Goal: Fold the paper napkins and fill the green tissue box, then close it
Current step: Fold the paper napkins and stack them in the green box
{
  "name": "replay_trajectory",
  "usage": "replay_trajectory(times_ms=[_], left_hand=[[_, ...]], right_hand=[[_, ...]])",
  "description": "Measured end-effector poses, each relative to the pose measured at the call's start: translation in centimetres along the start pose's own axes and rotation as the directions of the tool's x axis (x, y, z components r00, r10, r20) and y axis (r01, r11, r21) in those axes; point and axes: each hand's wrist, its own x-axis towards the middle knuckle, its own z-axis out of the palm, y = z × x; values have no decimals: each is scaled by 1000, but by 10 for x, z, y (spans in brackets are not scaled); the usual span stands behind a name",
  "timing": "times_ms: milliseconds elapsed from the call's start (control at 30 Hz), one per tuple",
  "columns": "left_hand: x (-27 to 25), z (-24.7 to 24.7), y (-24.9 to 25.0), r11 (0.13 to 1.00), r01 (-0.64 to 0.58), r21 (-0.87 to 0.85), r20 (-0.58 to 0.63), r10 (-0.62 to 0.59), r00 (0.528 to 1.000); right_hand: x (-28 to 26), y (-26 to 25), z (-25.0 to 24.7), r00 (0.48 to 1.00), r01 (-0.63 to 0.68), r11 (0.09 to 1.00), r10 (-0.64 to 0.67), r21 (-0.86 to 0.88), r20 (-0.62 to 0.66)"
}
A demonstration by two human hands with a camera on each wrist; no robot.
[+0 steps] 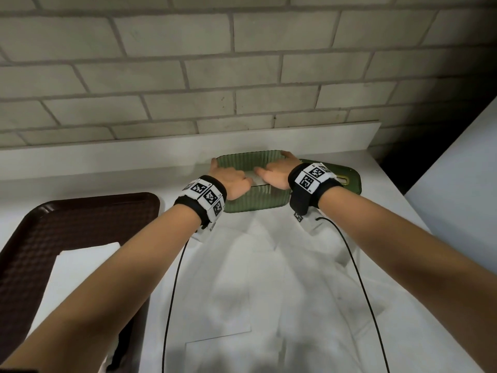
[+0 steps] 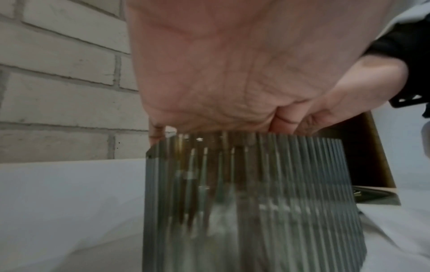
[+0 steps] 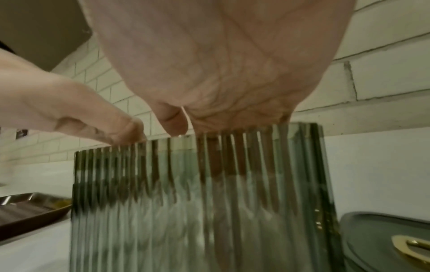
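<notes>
Nearest you, loose white paper napkins (image 1: 258, 286) lie spread and overlapping across the white counter (image 1: 398, 200), and two thin black cables run over them up to your wrists. At your near left a dark brown tray (image 1: 80, 219) sits on the counter with a white napkin stack (image 1: 80, 267) lying on it, partly under your left forearm.

Both your arms reach forward, each wrist wrapped in a black band with black-and-white square markers. Your left hand (image 1: 231, 181) and right hand (image 1: 277, 175) meet over the open top of the green tissue box (image 1: 255, 203), a ribbed, see-through green container standing on the counter just past the loose napkins. Your fingers dip down into the box onto the white napkins (image 1: 259, 179) inside it. One finger of your left hand hooks over the far left rim, and one finger of your right hand lies on the far right rim. From both wrist views your palms sit just above the ribbed wall, with fingers showing dimly through it; whether they are pressing flat or pinching the paper cannot be told.

Just to the right of the box, the flat green lid (image 1: 349, 179), with a gold-edged slot, lies on the counter. Beyond everything rises a pale brick wall (image 1: 242, 63).
</notes>
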Motion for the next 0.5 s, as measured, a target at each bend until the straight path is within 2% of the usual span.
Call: replay_trajectory(times_ms=[133, 200, 233, 300, 400, 433, 500], left_hand=[[2, 5, 2, 999, 11, -44, 49, -8, 999], [-4, -1, 3, 999, -6, -50, 35, 8, 999], [-10, -4, 5, 998, -24, -56, 2, 24, 1000], [-26, -6, 5, 997, -39, -70, -144, 29, 989], [-57, 7, 5, 989, -52, -142, -380, -6, 925], [-70, 16, 8, 979, -82, -187, -420, -4, 908], [-98, 38, 15, 960, -149, -239, -454, 25, 891]], right_hand=[[-7, -3, 1, 999, -31, 999, 32, -26, 34], [-8, -1, -1, 1000, -14, 1000, 14, 7, 9], [-12, 0, -3, 1000, -7, 999, 8, 35, -25], [-21, 8, -6, 988, -1, 998, 11, 62, -157], [-54, 22, -1, 916, 23, 996, 15, 88, -400], [-69, 25, 3, 903, 33, 993, 20, 114, -430], [-104, 30, 17, 918, 21, 987, 45, 162, -394]])
